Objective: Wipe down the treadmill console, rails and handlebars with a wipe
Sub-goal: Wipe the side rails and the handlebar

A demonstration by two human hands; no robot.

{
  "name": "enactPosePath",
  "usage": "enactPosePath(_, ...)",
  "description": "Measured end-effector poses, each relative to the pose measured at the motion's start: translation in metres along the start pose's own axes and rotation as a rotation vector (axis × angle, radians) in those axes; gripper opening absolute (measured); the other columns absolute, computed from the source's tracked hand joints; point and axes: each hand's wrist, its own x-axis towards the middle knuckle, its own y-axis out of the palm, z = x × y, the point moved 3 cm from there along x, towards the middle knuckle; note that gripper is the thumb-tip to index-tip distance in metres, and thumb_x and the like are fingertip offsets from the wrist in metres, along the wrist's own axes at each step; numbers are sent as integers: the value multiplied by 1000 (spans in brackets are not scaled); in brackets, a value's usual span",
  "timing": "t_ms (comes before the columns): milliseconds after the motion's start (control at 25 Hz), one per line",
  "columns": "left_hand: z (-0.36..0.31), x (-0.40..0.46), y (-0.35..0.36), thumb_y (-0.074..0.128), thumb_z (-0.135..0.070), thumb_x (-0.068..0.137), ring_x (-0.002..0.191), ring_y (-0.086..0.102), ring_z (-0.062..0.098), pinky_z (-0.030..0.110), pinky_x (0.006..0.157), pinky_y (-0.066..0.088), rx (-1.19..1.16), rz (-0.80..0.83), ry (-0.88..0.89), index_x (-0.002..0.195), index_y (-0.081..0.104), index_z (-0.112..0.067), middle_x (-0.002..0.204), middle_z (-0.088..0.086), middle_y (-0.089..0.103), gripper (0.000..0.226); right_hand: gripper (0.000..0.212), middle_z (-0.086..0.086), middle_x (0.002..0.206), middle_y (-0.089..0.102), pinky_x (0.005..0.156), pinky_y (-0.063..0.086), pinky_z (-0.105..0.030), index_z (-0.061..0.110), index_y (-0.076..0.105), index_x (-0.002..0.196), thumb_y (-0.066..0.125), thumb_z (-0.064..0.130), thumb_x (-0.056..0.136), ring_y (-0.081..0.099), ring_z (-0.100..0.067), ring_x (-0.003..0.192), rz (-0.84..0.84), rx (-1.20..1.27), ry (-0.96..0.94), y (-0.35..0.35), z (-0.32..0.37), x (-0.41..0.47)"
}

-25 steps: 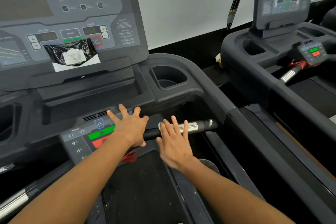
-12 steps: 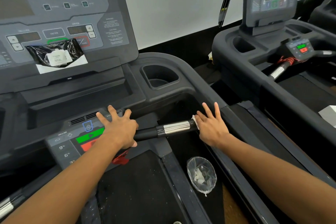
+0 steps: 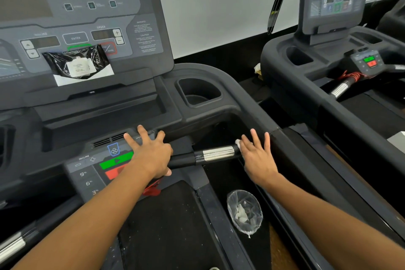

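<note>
While right hand (image 3: 258, 159) covers the wipe (image 3: 238, 144) — only a corner shows.

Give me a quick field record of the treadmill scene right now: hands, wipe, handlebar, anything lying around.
left hand: fingers spread, resting on the lower control panel at the inner end of the handlebar
right hand: fingers straight, pressing a white wipe against the outer end of the handlebar
handlebar: horizontal, black with a shiny metal sleeve, bare between the hands
console: upright, screen dark, a black plastic packet leaning on its lower edge
cup holder: right of the console
clear plastic bag: on the side rail below the right hand
</note>
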Motion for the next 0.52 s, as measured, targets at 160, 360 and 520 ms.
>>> enactPosePath(160,0,1,0,72,-52,84,139,-13,64,86,101,3,3,6,9,138,54,-37,159,7,12,59,81,-8,159,32,112,-26,-54,16,33,151,56,-7,78,13,-32,151,-122,243,-109,-8,70,0)
enactPosePath(360,1,-3,-3,72,-52,83,142,-10,59,84,105,4,-17,-28,14,140,52,-30,160,5,11,65,69,-5,164,20,117,-20,-50,14,21,156,49,7,93,2,-23,153,-142,430,-243,-34,184,-4)
enactPosePath(520,8,-8,3,71,-58,80,146,-8,53,79,110,5,-54,-140,31,144,45,-24,164,3,-2,76,73,-6,162,23,119,-12,-52,13,19,156,27,7,84,6,-24,153,-190,344,-240,-25,156,-10)
